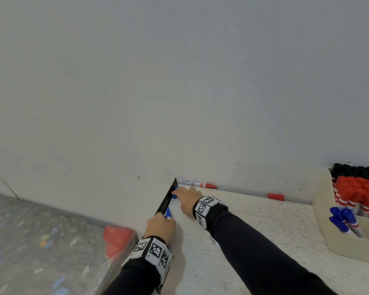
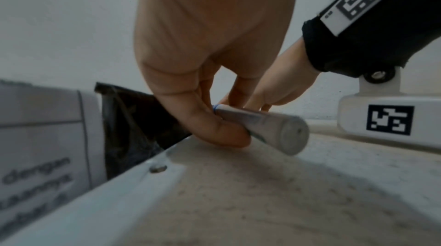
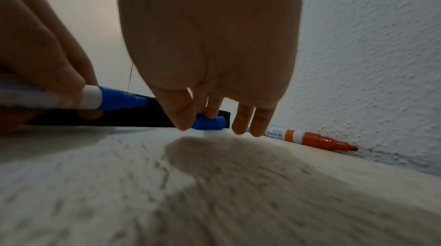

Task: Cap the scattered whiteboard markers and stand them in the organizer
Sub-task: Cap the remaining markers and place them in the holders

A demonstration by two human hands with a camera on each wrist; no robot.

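Note:
My left hand (image 1: 160, 227) grips an uncapped blue marker (image 1: 168, 213), its blue tip (image 3: 119, 99) pointing away along the table's left edge; the white barrel end (image 2: 281, 133) shows in the left wrist view. My right hand (image 1: 185, 199) pinches a loose blue cap (image 3: 210, 123) lying on the table near the wall. An uncapped red marker (image 1: 198, 184) lies against the wall, and a red cap (image 1: 275, 196) lies farther right. The beige organizer (image 1: 328, 235) at the right edge holds standing black, red and blue capped markers.
A black strip (image 1: 167, 199) runs along the table's left edge beside both hands. Left of the table, under clear plastic, sit red objects (image 1: 117, 239) and a printed white box (image 2: 43, 137). A white textured wall (image 1: 179, 81) closes the back.

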